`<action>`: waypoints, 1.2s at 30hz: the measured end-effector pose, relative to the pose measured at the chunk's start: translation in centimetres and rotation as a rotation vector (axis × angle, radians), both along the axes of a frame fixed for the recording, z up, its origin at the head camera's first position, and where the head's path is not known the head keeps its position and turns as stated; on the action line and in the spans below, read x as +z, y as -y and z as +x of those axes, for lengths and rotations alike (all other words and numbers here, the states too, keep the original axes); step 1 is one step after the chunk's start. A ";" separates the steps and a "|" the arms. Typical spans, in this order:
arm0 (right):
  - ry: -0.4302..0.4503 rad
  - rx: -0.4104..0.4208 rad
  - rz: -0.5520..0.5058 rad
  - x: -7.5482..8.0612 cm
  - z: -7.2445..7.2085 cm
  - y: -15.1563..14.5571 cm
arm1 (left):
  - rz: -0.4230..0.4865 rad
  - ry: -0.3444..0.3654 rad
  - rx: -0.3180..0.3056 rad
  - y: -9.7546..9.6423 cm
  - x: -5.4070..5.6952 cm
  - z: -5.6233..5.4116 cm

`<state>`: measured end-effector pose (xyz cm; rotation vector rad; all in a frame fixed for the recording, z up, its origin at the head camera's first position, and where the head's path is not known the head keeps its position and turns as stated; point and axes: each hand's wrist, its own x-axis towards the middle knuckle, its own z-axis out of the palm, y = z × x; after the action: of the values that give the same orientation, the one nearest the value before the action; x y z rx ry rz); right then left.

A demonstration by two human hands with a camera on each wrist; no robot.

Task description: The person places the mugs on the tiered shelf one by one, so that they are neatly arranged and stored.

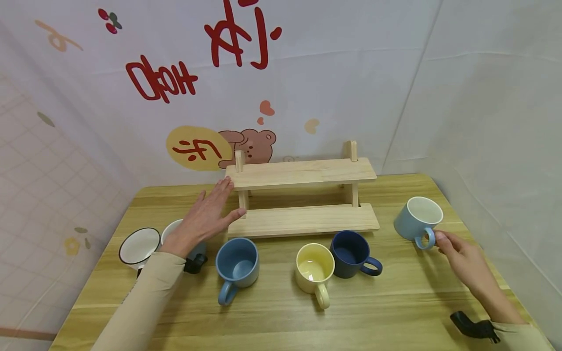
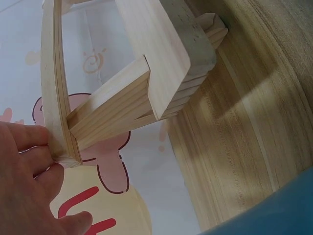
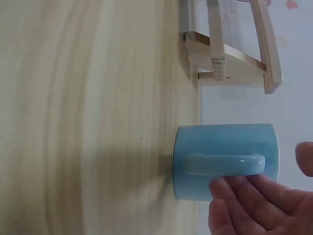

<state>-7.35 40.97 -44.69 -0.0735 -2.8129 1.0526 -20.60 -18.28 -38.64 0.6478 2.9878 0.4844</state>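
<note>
A two-tier wooden shelf (image 1: 303, 195) stands at the back of the table. My left hand (image 1: 215, 207) is open, its straight fingers touching the left end of the upper board (image 2: 58, 122) and its thumb by the lower board. At the right, a light blue mug (image 1: 419, 217) stands upright. My right hand (image 1: 448, 241) reaches its handle (image 3: 225, 165). The fingertips (image 3: 244, 188) touch the handle from below and the thumb stays apart. Both shelf boards are bare.
Along the front of the shelf stand a white black-rimmed mug (image 1: 139, 246), a pale mug (image 1: 173, 230) partly hidden by my left wrist, a blue mug (image 1: 237, 263), a yellow mug (image 1: 313, 268) and a navy mug (image 1: 351, 253). The wooden table (image 1: 395, 312) meets walls behind and at both sides.
</note>
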 end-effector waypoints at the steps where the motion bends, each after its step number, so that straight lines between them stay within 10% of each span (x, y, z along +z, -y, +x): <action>1: 0.020 0.006 -0.039 -0.1 -0.2 -0.1 | 0.000 0.002 0.000 0.0 0.0 0.0; 12: 0.112 0.079 -0.332 -1.2 -1.5 -0.9 | 0.010 0.002 -0.010 -0.1 0.0 -0.1; 20: 0.064 0.146 -0.756 -1.9 -1.6 -0.3 | 0.025 -0.014 -0.007 -0.1 -0.3 0.2; 36: -0.176 0.189 -0.941 1.6 -0.9 3.2 | 0.063 -0.016 -0.001 0.1 -0.7 0.4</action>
<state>-8.27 37.79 -43.06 0.1828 -1.9650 2.1892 -20.18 -18.33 -39.36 0.6606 2.9982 0.5779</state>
